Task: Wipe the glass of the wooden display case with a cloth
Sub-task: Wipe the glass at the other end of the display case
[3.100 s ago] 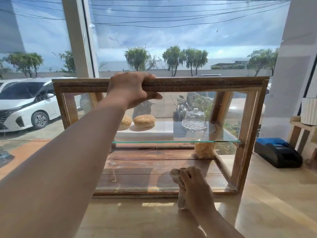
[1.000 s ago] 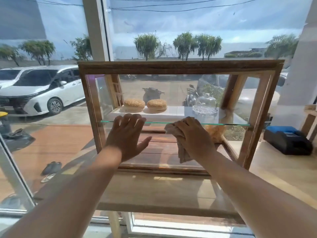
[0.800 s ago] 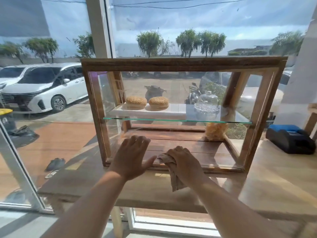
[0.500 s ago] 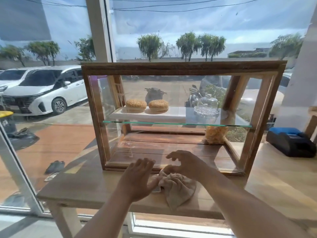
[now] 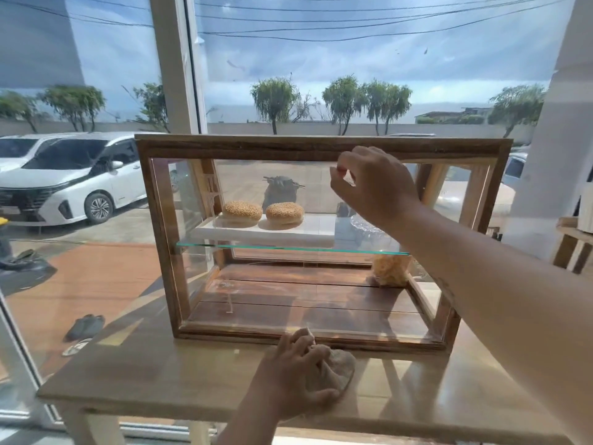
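Two buns (image 5: 242, 211) lie side by side on a white board (image 5: 288, 231) at the left of the glass shelf (image 5: 288, 249) inside the case (image 5: 321, 149), which stands on a table (image 5: 160, 380). Before the case's bottom rail, the left hand (image 5: 292, 374) grips the bunched cloth (image 5: 337, 370) against the tabletop. Right of the board, a glass dish (image 5: 362, 224) is partly hidden by the right hand (image 5: 375, 184), raised before the front glass under the top rail, fingers curled, nothing seen in them. A yellowish bag (image 5: 390, 271) stands on the case's floor at the back right.
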Demonstrator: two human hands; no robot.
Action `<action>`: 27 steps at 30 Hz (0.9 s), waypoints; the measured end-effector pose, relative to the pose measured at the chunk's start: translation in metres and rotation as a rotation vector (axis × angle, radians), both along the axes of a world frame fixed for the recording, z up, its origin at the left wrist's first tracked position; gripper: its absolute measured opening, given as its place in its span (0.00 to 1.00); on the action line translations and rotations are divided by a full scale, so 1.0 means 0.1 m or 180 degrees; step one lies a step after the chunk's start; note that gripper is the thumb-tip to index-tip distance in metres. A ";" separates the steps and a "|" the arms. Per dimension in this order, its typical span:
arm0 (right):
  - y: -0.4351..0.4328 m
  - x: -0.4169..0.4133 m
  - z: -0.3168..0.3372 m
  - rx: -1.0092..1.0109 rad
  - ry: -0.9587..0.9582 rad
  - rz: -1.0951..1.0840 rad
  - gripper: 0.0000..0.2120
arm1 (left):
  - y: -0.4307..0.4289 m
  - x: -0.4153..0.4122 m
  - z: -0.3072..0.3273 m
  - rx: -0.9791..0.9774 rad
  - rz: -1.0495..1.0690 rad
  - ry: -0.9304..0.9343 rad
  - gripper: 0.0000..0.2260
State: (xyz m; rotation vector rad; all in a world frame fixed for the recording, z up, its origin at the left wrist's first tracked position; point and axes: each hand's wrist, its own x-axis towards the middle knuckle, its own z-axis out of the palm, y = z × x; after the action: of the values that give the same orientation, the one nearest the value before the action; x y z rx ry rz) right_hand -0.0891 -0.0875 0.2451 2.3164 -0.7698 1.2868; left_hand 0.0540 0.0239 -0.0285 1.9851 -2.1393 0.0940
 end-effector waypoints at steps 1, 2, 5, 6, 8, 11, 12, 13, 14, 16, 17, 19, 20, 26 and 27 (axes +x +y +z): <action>-0.02 0.03 0.08 -0.0149 0.0098 -0.0066 0.10 | -0.01 -0.01 -0.01 0.0020 0.0018 0.0024 0.34; -0.05 0.07 0.13 -0.0265 0.0246 -0.0165 0.10 | -0.01 -0.02 0.00 0.0042 0.0031 0.0043 0.34; -0.12 0.16 0.26 -0.0449 0.0484 -0.0484 0.18 | -0.02 -0.04 0.02 0.0064 0.0075 0.0052 0.32; -0.13 0.19 0.32 -0.0546 0.0443 -0.0543 0.21 | -0.02 -0.05 0.02 0.0051 0.0096 0.0036 0.31; -0.15 0.25 0.42 -0.0502 0.0483 -0.0596 0.24 | -0.05 -0.04 0.02 0.0050 0.0138 -0.0042 0.28; -0.21 0.29 0.48 0.0017 0.0966 -0.0747 0.31 | -0.12 -0.01 0.07 0.0140 0.0160 -0.0284 0.22; -0.23 0.30 0.46 0.0063 0.1014 -0.0805 0.32 | -0.13 0.00 0.10 0.0217 0.0141 -0.0344 0.21; -0.25 0.31 0.42 0.0004 0.0974 -0.0868 0.33 | -0.14 0.02 0.13 0.0268 0.0116 -0.0372 0.20; -0.26 0.32 0.38 -0.0104 0.0879 -0.0909 0.34 | -0.14 0.04 0.15 0.0272 0.0105 -0.0364 0.19; -0.29 0.34 0.33 -0.0264 0.0741 -0.0926 0.34 | -0.11 0.11 0.15 -0.0107 0.0098 -0.0275 0.16; -0.31 0.34 0.32 -0.0308 0.0700 -0.0910 0.34 | -0.09 0.16 0.15 -0.0447 0.0092 -0.0226 0.14; -0.33 0.34 0.31 -0.0365 0.0632 -0.0859 0.34 | -0.06 0.27 0.24 -0.1201 0.0065 -0.0044 0.11; -0.34 0.35 0.31 -0.0395 0.0602 -0.0842 0.33 | -0.07 0.33 0.35 -0.1597 0.0071 -0.0006 0.11; -0.34 0.37 0.27 -0.0421 0.0374 -0.0732 0.31 | -0.31 0.55 1.60 -0.3396 0.0474 -0.0340 0.14; -0.34 0.37 0.27 -0.0428 0.0371 -0.0737 0.31 | -0.36 0.56 1.79 -0.3547 0.0539 -0.0416 0.13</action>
State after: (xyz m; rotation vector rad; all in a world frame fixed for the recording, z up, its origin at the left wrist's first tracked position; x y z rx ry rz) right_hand -0.0522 -0.1213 0.2718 2.1050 -0.8561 1.0598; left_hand 0.1105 -0.0125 0.1506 1.4350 -1.3897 1.1675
